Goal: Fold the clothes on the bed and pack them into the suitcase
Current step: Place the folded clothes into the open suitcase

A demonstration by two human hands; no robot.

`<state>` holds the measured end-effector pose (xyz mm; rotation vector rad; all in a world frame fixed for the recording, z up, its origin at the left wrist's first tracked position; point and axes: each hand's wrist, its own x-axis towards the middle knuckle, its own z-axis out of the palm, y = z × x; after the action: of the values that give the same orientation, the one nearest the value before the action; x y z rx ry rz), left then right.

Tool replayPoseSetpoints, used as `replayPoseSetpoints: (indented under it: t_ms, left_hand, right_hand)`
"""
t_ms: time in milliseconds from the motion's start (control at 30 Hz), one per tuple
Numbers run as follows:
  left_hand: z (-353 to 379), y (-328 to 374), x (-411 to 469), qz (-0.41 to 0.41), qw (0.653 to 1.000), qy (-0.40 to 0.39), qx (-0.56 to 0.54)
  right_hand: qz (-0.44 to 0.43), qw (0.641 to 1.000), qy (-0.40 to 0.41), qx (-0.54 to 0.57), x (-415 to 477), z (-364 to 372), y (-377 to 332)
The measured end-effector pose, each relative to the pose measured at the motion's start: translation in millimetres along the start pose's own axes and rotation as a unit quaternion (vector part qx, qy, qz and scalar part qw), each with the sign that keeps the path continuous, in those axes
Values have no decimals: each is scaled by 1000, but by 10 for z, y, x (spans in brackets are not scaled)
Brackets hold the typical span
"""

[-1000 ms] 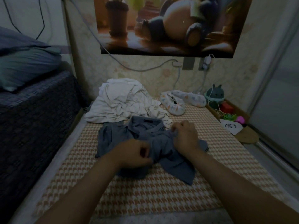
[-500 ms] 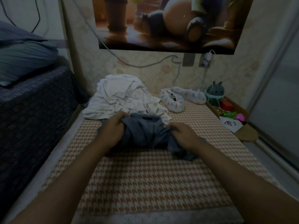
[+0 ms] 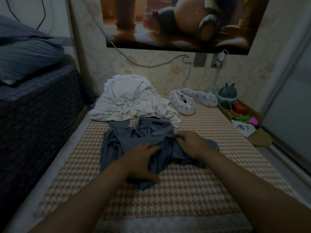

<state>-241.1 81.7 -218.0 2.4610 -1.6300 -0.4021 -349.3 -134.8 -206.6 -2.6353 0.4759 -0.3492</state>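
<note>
Pressing our left hand [image 3: 143, 159] flat on the grey polo shirt [image 3: 134, 142], we are laying its fingers spread over the front, though they look slightly blurred. Our right hand [image 3: 193, 144] is pinching a bunch of cloth just right of the collar, fingers curled. The shirt is lying rumpled in the middle of the bed [image 3: 185, 190], collar away from us. A crumpled white garment [image 3: 127, 101] is crowding in just behind, touching the collar's far edge. Two patterned slippers [image 3: 184, 106] are sitting beside that heap, near the wall. A round eared toy [image 3: 227, 94] is standing at the right, and a pillow [image 3: 25, 52] is resting at the left.
</note>
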Motion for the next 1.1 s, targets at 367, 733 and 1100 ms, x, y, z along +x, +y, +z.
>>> replayPoseSetpoints:
  t_ms: [367, 733, 1100]
  left_hand:
    - [-633, -24, -215, -32, 961, -93, -258]
    - [-442, 361, 441, -62, 985, 109, -118]
    - [-122, 128, 1742, -146, 988, 47, 4]
  right_hand:
    - [10, 916, -365, 167, -258, -472, -263]
    - [94, 995, -6, 22, 73, -250, 394]
    - [22, 996, -24, -80, 495, -188, 1061]
